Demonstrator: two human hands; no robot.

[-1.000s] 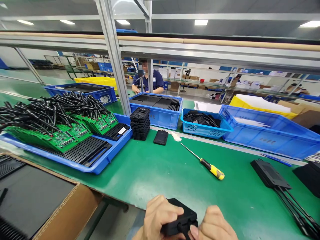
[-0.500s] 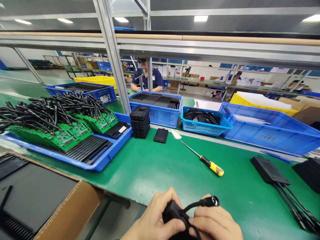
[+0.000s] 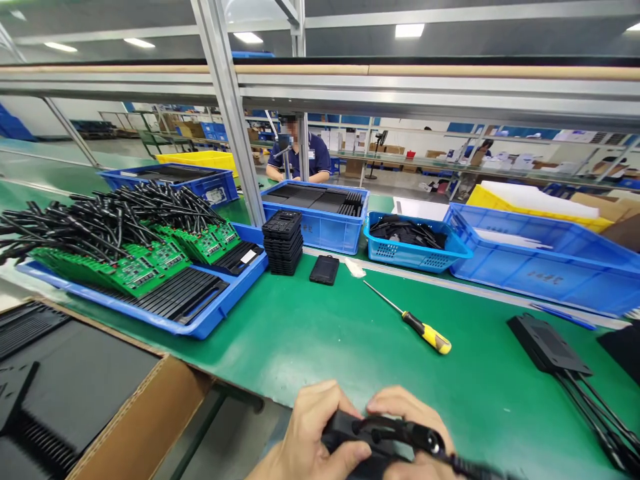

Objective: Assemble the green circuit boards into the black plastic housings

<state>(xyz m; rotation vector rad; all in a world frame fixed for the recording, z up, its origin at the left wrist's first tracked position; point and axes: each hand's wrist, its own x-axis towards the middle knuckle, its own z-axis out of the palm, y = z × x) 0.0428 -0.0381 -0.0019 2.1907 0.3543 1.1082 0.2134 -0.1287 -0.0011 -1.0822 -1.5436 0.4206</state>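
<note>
At the bottom centre, my left hand [image 3: 313,433] grips the left side of a black plastic case [image 3: 340,427], thumb on top and fingers behind. My right hand [image 3: 420,417] is closed round the right side of the same case, partly hidden by its cable. A black cable [image 3: 395,427] leaves the case and runs right, ending in a round plug; another cable end below it is blurred. Beyond the hands, a yellow and black screwdriver [image 3: 425,332] lies on the green table [image 3: 300,333]. A flat black case part [image 3: 325,269] lies farther back.
A blue tray [image 3: 215,320] holds green boards with black cables. Beside it stand stacked black cases [image 3: 283,243], a blue crate [image 3: 320,230], a blue basket [image 3: 415,257] and a large blue bin [image 3: 540,267]. Cabled black units [image 3: 550,343] lie right; a cardboard box [image 3: 145,413] is lower left. A person [image 3: 317,157] sits beyond.
The cable and its plug have swung lower and to the right, and a second cable end now shows at the right. My right hand has shifted its hold, its fingers now farther over the case.
</note>
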